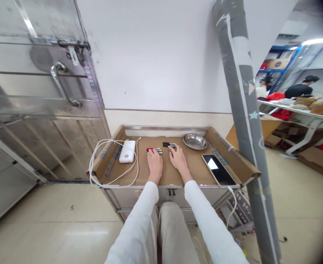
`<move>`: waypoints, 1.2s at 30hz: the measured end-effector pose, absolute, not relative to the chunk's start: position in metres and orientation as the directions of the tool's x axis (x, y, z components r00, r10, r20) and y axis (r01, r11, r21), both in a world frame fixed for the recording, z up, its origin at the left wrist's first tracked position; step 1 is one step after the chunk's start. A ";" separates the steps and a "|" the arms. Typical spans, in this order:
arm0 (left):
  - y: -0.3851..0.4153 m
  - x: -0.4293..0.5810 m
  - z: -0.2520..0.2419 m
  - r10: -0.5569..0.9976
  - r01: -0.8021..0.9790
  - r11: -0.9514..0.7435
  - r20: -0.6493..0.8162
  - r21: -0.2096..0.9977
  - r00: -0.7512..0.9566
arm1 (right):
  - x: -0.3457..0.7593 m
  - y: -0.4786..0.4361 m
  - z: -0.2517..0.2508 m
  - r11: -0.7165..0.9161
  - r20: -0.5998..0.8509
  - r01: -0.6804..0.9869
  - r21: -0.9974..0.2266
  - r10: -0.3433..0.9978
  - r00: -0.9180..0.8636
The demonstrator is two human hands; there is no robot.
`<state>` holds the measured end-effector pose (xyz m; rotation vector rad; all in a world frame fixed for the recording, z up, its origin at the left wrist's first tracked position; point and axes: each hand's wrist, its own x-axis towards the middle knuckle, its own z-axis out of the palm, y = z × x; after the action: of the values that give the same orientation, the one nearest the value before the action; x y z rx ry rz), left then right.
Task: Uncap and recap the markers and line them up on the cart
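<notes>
Side by side on the cardboard-lined top of a small table (156,176), my hands are palm down. My left hand (154,163) has its fingers stretched out at a small group of red and black marker-like sticks (157,150). Just to the right, my right hand (178,158) has its fingers apart, its fingertips at a second group of black sticks (167,144). Both groups lie flat, partly covered by fingers. Whether the fingertips press on them is too small to tell. A shallow round metal dish (195,141) stands behind and right of my right hand.
A white power bank (127,151) with a looped white cable (95,165) lies left. A phone (218,169) with a cable lies right. Raised cardboard flaps edge the table. A long grey roll (244,91) leans on the right; a metal door (40,73) stands left. People sit far right.
</notes>
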<state>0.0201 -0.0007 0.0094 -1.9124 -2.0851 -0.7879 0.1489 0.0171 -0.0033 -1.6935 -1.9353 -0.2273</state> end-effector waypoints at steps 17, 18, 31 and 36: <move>0.016 0.034 0.005 0.859 0.937 -0.321 0.458 0.137 0.227 | 0.145 0.008 0.003 -0.034 0.512 0.994 -0.102 0.855 0.082; 0.017 0.034 0.004 0.858 0.936 -0.321 0.462 0.141 0.225 | 0.145 0.008 0.003 -0.038 0.520 0.995 -0.090 0.850 0.080; 0.027 0.032 -0.006 0.788 0.839 -0.496 0.521 0.224 0.327 | 0.146 0.004 -0.001 0.112 0.496 0.992 -0.055 0.865 -0.070; 0.028 0.032 -0.006 0.771 0.794 -0.538 0.546 0.283 0.327 | 0.146 0.004 -0.001 0.121 0.488 0.991 -0.059 0.870 -0.077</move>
<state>0.0319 0.0283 -0.0057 -2.5301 -1.4924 -1.0093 0.1464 0.0040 -0.0014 -1.8007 -2.0017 -0.4063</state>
